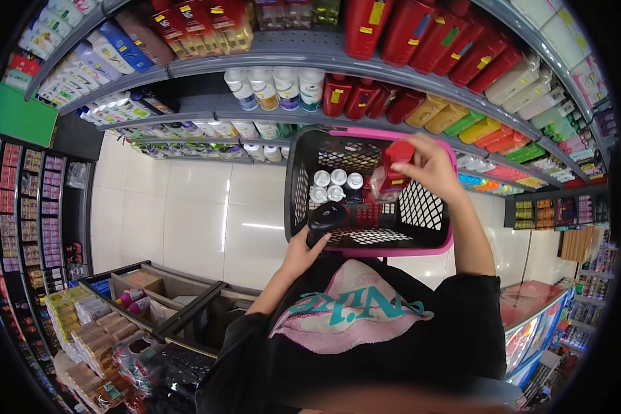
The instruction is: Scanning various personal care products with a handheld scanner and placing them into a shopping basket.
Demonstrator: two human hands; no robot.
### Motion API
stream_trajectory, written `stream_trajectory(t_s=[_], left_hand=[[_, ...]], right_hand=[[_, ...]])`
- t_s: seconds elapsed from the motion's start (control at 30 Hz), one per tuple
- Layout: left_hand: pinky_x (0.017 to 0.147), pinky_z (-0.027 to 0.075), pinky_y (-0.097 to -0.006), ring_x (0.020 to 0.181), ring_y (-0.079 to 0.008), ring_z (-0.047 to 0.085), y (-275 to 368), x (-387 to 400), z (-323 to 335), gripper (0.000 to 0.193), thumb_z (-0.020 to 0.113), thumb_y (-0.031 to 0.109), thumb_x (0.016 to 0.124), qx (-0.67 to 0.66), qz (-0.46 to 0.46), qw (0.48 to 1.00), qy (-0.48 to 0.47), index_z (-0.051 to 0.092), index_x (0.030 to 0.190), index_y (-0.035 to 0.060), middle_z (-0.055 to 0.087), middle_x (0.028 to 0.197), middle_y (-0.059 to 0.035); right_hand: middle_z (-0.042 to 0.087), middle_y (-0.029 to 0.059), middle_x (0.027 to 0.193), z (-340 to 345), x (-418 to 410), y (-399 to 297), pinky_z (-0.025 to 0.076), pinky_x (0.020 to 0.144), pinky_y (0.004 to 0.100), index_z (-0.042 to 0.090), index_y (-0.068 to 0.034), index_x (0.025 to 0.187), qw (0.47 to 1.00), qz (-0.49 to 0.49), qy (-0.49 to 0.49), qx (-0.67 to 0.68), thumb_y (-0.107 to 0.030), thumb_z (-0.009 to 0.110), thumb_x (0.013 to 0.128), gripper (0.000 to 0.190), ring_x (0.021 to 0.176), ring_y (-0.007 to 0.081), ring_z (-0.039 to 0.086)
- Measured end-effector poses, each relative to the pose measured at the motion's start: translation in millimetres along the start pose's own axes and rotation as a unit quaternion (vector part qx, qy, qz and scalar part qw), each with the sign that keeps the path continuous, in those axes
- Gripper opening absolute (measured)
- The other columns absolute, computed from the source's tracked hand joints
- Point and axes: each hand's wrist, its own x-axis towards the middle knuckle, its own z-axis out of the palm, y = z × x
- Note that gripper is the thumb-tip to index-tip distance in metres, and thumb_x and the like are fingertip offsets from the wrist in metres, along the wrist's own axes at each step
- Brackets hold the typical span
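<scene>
My right hand (pixel 434 168) grips a red-topped package (pixel 393 173) with a see-through lower part and a small yellow label, holding it within the right half of a shopping basket (pixel 375 251). The basket is black mesh with a pink rim and sits just in front of my body. In my left hand (pixel 302 253) is a black handheld barcode scanner (pixel 327 217), held over the basket's near left side. Several pump bottles with white tops (pixel 337 178) stand grouped in the basket's left part. Some red items (pixel 365 215) lie lower on its floor, partly hidden.
Beyond the basket run grey store shelves (pixel 290 49) with red bottles (pixel 424 41), white bottles (pixel 287 88) and boxes. Behind me on the left are a black-framed bin (pixel 186 305) and stacked packs (pixel 93 336). A red-topped display (pixel 530 302) stands at the right. Pale tiles (pixel 196 217) cover the floor.
</scene>
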Motion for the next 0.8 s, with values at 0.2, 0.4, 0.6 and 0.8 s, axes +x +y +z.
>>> stream_trajectory(t_s=[0.2,0.4,0.6,0.8], left_hand=[[0.081,0.052,-0.0343,0.085,-0.0235,0.069,6,-1,19,0.039,0.072,0.022,0.091,0.025,-0.016,0.999,-0.012,0.061,0.119,-0.0036,0.072,0.094,-0.0185],[0.061,0.05,-0.0271,0.067,-0.0098,0.061,20,-4,39,0.033,0.072,0.018,0.092,0.036,-0.056,0.998,-0.006,0.061,0.114,-0.0034,0.067,0.079,-0.0057],[0.062,0.051,-0.0263,0.068,-0.0087,0.062,25,-15,56,0.033,0.072,0.017,0.092,0.037,-0.088,0.995,0.03,0.061,0.116,-0.0031,0.068,0.078,-0.0049],[0.066,0.052,-0.0269,0.075,-0.0099,0.065,20,-29,66,0.031,0.073,0.019,0.092,0.072,-0.138,0.986,0.068,0.063,0.113,-0.0023,0.07,0.082,-0.0096]], right_hand=[[0.062,0.0084,0.092,43,-88,136,0.05,0.064,0.0337,0.069,-0.007,0.106,0.993,0.085,-0.028,-0.083,-0.019,0.085,0.073,0.039,0.067,0.0219,0.059],[0.061,0.0116,0.097,85,-123,250,0.053,0.073,0.0402,0.065,-0.007,0.102,0.974,0.171,-0.022,-0.145,-0.021,0.085,0.073,0.038,0.084,0.0299,0.066],[0.057,0.0139,0.114,126,-123,325,0.054,0.08,0.0464,0.058,-0.011,0.107,0.943,0.243,-0.051,-0.222,-0.015,0.08,0.077,0.037,0.095,0.0383,0.064],[0.055,0.016,0.12,158,-108,368,0.055,0.083,0.0477,0.056,-0.011,0.109,0.929,0.298,-0.056,-0.21,-0.01,0.078,0.077,0.039,0.098,0.0405,0.065]])
